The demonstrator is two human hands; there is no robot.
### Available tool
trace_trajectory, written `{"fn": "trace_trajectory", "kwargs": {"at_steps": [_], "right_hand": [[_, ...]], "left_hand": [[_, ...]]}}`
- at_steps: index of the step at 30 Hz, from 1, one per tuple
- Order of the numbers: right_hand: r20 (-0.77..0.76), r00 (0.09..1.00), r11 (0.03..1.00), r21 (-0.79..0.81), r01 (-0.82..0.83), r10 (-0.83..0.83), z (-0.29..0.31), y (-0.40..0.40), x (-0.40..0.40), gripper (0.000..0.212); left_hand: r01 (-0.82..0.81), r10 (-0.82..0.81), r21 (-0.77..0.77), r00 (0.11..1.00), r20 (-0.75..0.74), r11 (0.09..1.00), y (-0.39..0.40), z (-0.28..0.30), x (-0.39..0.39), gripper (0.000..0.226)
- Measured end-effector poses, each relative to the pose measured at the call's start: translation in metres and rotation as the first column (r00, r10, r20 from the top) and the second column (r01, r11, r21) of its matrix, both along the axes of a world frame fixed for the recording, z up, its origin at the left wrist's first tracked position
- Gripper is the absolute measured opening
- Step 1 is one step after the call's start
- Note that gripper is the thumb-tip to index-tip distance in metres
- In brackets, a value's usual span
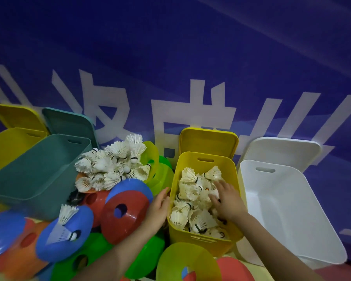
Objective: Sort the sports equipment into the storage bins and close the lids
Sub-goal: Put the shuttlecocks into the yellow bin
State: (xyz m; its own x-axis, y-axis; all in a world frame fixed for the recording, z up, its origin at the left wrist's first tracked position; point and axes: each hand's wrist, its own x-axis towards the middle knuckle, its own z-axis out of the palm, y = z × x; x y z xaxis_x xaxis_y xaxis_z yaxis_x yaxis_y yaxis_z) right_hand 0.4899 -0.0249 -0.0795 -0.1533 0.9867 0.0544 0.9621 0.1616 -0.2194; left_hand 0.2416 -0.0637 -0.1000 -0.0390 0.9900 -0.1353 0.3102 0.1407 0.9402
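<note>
Yellow bin (227,173), lid up, already holds many shuttlecocks (193,199); a loose heap (111,165) lies left on cones. Right hand (226,200) spread flat on the binned ones, left hand (158,207) relaxed against the bin's wall. Likely featherlight, crushable: lift by cork.

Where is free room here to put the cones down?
Free: the white bin, right of the yellow bin, and the teal bin at left. Crowded: the yellow bin, full of shuttlecocks, and the cones between the bins.
</note>
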Motion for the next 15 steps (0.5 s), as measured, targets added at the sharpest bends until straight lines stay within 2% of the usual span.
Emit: {"fn": "trace_trajectory", "kwargs": {"at_steps": [4,7,11,13,15], "right_hand": [[-0.315,0.944,0.983,0.176,-0.042,0.097,0.012,-0.025,-0.039,0.057],[-0.431,0.883,0.978,0.173,-0.120,0.185,0.017,-0.040,-0.078,0.044],[-0.568,0.771,0.958,0.178,-0.225,0.286,0.016,-0.048,-0.132,0.034],[-0.635,0.707,0.948,0.156,-0.277,0.311,0.011,-0.053,-0.162,0.030],[-0.651,0.685,0.937,0.129,-0.324,0.327,0.005,-0.059,-0.195,0.031]], "left_hand": [[-0.049,0.049,0.065,0.999,-0.006,0.997,-0.012,0.005,-0.028,0.035],[-0.077,0.080,0.136,0.997,-0.019,0.988,-0.027,0.009,-0.057,0.033],[-0.140,0.174,0.179,0.966,-0.191,0.974,-0.044,0.008,-0.109,0.027],[-0.209,0.249,0.178,0.937,-0.246,0.962,-0.051,0.002,-0.140,0.025],[-0.316,0.352,0.166,0.893,-0.281,0.934,-0.056,-0.005,-0.172,0.026]]}}
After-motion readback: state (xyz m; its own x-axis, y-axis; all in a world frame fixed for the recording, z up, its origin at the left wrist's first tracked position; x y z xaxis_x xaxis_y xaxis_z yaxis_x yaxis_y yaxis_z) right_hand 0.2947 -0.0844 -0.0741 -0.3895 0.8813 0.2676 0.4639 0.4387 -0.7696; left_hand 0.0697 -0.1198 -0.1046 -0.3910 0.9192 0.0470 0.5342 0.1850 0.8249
